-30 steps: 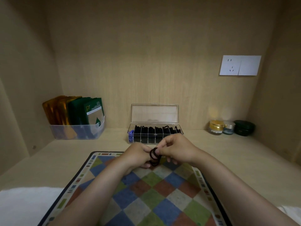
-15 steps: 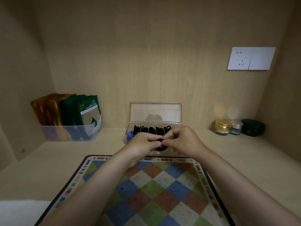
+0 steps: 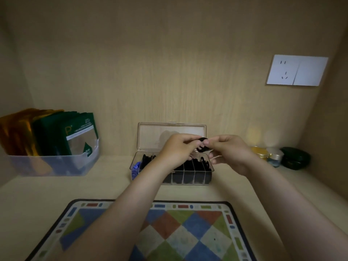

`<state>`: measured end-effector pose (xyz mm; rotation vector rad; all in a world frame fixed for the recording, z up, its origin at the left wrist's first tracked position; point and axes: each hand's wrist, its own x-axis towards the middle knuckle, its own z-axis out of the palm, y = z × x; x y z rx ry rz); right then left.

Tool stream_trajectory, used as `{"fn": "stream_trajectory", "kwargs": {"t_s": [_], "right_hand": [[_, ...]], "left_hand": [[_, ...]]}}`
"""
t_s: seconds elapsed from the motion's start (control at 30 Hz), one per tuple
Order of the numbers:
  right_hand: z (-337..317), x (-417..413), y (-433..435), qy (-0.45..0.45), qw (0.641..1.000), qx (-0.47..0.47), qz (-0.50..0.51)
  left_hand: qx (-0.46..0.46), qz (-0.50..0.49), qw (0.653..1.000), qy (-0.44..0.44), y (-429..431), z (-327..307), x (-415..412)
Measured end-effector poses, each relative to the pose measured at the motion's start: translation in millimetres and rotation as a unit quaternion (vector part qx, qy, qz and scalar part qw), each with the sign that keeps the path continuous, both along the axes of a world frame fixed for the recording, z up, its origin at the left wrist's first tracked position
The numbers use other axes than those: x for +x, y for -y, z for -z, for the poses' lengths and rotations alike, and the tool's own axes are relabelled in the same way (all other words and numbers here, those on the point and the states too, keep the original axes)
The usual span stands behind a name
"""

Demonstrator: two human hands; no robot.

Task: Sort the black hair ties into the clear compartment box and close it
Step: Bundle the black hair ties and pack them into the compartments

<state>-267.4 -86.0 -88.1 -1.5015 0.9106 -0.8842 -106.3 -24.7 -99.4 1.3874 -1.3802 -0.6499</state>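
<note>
While both hands hovered together, the left hand [image 3: 177, 147] and the right hand [image 3: 227, 153] each pinched one side of a single black hair tie [image 3: 203, 145], which was held between their fingertips as a small folded loop. Directly beneath the pinch lay the clear compartment box [image 3: 188, 182]. Its long axis ran side to side under both hands, and its lid [image 3: 150, 136] stood upright just behind them. More ties [image 3: 199, 166] filled several cells. The held tie sat over the box's right half, so the right hand seemed nearer for the drop. Which cell had room could not be told. Near the forearms lay a chequered mat [image 3: 169, 232].
</note>
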Motion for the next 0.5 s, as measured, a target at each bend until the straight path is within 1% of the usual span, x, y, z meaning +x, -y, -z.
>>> {"fn": "stream_trajectory", "kwargs": {"t_s": [0.03, 0.1, 0.2, 0.27, 0.4, 0.5], "right_hand": [[1.5, 0.5, 6.4, -0.007, 0.999, -0.012, 0.032], [7.8, 2.4, 17.3, -0.049, 0.993, -0.047, 0.092], [23.4, 6.6, 32.8, -0.125, 0.979, -0.087, 0.137], [31.5, 11.2, 40.1, -0.193, 0.962, -0.120, 0.152], [37.0, 20.0, 42.7, -0.299, 0.922, -0.193, 0.154], [37.5, 25.0, 39.4, -0.412, 0.863, -0.243, 0.162]], "left_hand": [[0.004, -0.005, 0.999, 0.048, 7.5, 2.0, 1.3], [0.012, -0.020, 0.991, 0.129, 18.7, 7.8, 5.4], [0.011, -0.033, 0.980, 0.196, 27.7, 23.5, 11.7], [0.004, -0.030, 0.968, 0.248, 33.5, 33.1, 15.6], [-0.011, -0.032, 0.958, 0.285, 40.4, 42.6, 19.9], [-0.012, -0.019, 0.956, 0.292, 41.3, 45.0, 21.2]]}}
